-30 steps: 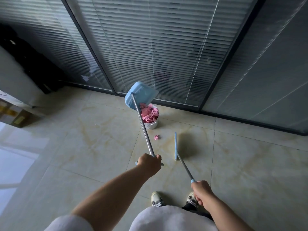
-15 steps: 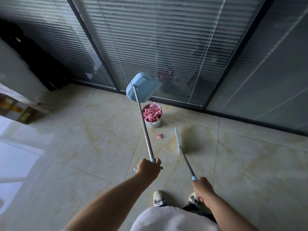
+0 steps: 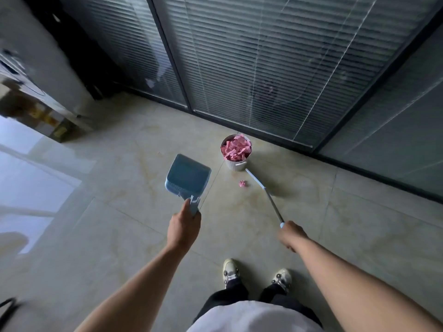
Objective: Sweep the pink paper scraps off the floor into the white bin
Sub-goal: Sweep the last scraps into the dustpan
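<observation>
The left hand [image 3: 184,228] grips the handle of a blue plastic dustpan [image 3: 188,177], held ahead of it. The right hand [image 3: 291,235] grips a thin metal-handled broom [image 3: 268,196], slanting forward. Between the two tools, one crumpled pink paper scrap [image 3: 242,183] lies on the tiled floor [image 3: 119,224]. Just beyond stands the white bin [image 3: 236,164], heaped with pink paper scraps [image 3: 236,148].

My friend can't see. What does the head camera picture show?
A person's left hand holds a blue dustpan, and the right hand holds a broom. One pink scrap lies on the tiled floor near the white bin full of pink scraps.
</observation>
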